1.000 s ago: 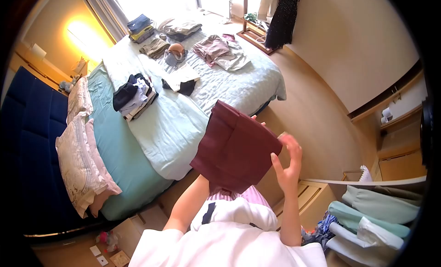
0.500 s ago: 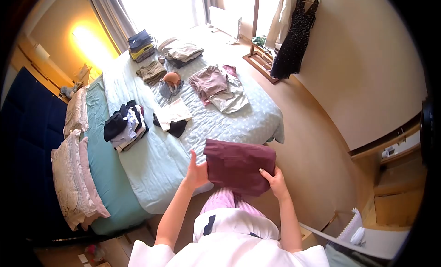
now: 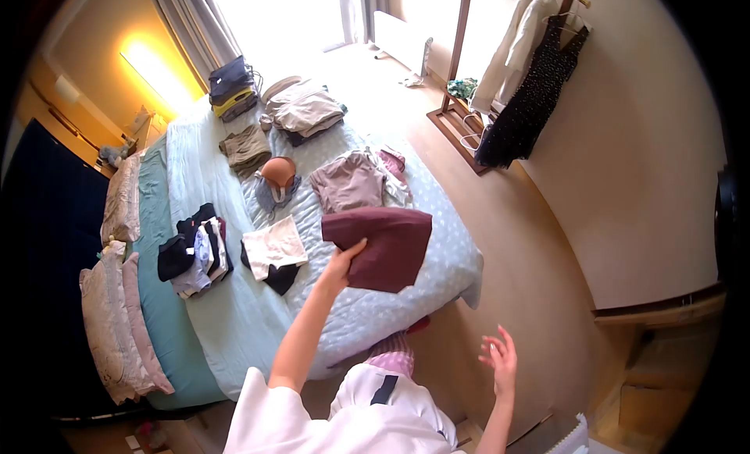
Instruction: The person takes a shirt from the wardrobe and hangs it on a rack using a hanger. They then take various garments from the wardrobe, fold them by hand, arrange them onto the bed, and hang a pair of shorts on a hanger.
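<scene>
Head view. You are grasping the maroon garment [image 3: 387, 252] by its left side with your left hand [image 3: 341, 270]: thumb lying on top, fingers passing out of sight beneath. Your right hand [image 3: 501, 360] is holding nothing; its fingers are standing loosely spread, well apart from the maroon garment and showing against the floor [image 3: 508, 235].

The maroon garment is hanging in your grip as a flat folded panel, apparently above the foot end of the bed [image 3: 441, 255]. Its far edge is overlapping the mauve clothes [image 3: 349, 181] in sight; you cannot tell from here whether they are touching. To its left, a white top [image 3: 273, 242] is lying partly over a black piece [image 3: 283, 279]; farther left, a dark stack [image 3: 205, 255] is sitting nearer the pillows [image 3: 109, 329].

Step in hand, by your reading: carrying the folded piece one-handed over the bed, not yet laying it down. Setting it down would be calling for a flat spot, a slow lowering and the right hand supporting the loose side, since a one-sided grip is probably letting the folds slip.
</scene>
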Tool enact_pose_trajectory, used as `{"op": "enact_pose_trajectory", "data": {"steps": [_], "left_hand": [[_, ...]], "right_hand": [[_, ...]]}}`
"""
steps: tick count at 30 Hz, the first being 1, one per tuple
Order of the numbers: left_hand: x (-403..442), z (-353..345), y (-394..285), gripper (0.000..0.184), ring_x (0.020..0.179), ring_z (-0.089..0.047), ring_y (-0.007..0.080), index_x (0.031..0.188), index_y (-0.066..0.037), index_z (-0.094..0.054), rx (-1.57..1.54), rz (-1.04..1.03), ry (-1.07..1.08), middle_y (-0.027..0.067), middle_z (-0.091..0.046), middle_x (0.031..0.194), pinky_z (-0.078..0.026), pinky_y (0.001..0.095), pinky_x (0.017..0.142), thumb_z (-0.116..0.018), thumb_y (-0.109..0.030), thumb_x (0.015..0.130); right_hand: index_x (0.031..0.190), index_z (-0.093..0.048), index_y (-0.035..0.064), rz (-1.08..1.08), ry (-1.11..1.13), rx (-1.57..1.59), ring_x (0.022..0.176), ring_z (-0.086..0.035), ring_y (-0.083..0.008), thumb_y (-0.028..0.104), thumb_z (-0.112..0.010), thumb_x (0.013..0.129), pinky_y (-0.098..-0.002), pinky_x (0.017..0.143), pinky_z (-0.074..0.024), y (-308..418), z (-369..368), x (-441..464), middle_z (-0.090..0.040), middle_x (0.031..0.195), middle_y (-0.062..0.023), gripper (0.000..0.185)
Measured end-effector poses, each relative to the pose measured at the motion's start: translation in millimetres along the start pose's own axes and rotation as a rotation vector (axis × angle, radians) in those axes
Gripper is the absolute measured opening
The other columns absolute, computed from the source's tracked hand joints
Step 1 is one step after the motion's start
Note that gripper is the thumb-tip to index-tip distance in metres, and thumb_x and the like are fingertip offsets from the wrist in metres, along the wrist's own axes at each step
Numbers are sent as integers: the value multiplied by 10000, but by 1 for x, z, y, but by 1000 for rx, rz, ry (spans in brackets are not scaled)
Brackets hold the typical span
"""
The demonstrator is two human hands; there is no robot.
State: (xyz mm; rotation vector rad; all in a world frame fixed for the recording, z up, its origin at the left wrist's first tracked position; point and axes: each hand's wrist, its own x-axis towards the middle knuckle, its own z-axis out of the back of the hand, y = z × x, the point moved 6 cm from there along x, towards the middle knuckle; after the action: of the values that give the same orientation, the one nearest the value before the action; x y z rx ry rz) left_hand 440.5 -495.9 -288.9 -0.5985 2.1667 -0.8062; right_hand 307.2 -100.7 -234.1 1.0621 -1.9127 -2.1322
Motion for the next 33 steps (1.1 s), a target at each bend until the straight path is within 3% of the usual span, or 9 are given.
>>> {"op": "enact_pose_trajectory", "data": {"steps": [8,13,15,18,22,24,25,31,33], "left_hand": [[190,69,-59,421,971,-594,198,1174,-4,-489,-47,-107,-56,100,-586,1105,-494,337,836,-654,-162,821],[223,153,-77,874,1249,-342,364,1391,-126,-224,1095,-347,-1162,226,-362,1333,-260,443,1028,-678,-73,647],[228,118,-86,936,1326,-178,401,1423,-140,-122,1289,-477,-1232,284,-190,1407,-182,508,1046,-625,-79,637],[242,28,-69,698,1363,-143,316,1424,-120,-216,1804,-1067,-628,145,-164,1479,-155,507,1056,-490,-329,817],[287,62,49,690,1294,-309,301,1430,-170,-175,2274,11,285,105,-264,1448,-300,458,1022,-515,-343,856],[368,78,75,672,1202,-436,264,1421,-51,-131,2104,-306,915,121,-455,1309,-365,359,990,-496,-200,877],[353,9,80,625,1184,-449,264,1399,-41,-172,2044,-408,873,123,-469,1286,-362,359,992,-488,-200,884],[90,-333,166,405,1074,-524,264,1268,17,-418,953,-232,1447,137,-556,1145,-344,362,1003,-440,-200,926],[-141,-415,128,325,1076,-523,277,1110,52,-531,1054,-302,1682,149,-574,1103,-329,392,1009,-430,-189,916]], "right_hand": [[1233,-468,26,-77,73,44,884,-574,-128,96,-506,894,-259,754,-504,46,-37,90,-600,1026,-79,348],[1181,-515,15,-36,248,21,894,-579,-122,36,-495,892,-256,799,-466,60,-103,132,-620,994,-69,291],[1180,-518,17,-77,263,2,914,-579,-125,36,-499,893,-263,826,-461,48,-100,127,-619,1004,-70,289],[1188,-529,35,-70,159,44,979,-581,-126,24,-506,884,-279,877,-450,34,-75,106,-623,1033,-64,305],[1185,-525,32,-25,68,62,1016,-569,-134,94,-505,907,-267,884,-440,24,-44,68,-602,1110,-78,286],[1158,-552,81,97,-14,-53,959,-584,-111,168,-545,893,-261,834,-457,35,-35,57,-642,1013,-37,279],[1134,-565,85,179,-91,-96,892,-599,-119,178,-560,881,-262,795,-463,37,-20,51,-646,1001,-41,269],[1103,-579,63,335,-522,-160,761,-601,-128,177,-560,867,-273,688,-484,69,58,-37,-650,879,-43,263],[1110,-579,65,387,-638,-123,773,-603,-126,177,-547,877,-259,689,-489,63,72,-88,-652,906,-41,260]]}}
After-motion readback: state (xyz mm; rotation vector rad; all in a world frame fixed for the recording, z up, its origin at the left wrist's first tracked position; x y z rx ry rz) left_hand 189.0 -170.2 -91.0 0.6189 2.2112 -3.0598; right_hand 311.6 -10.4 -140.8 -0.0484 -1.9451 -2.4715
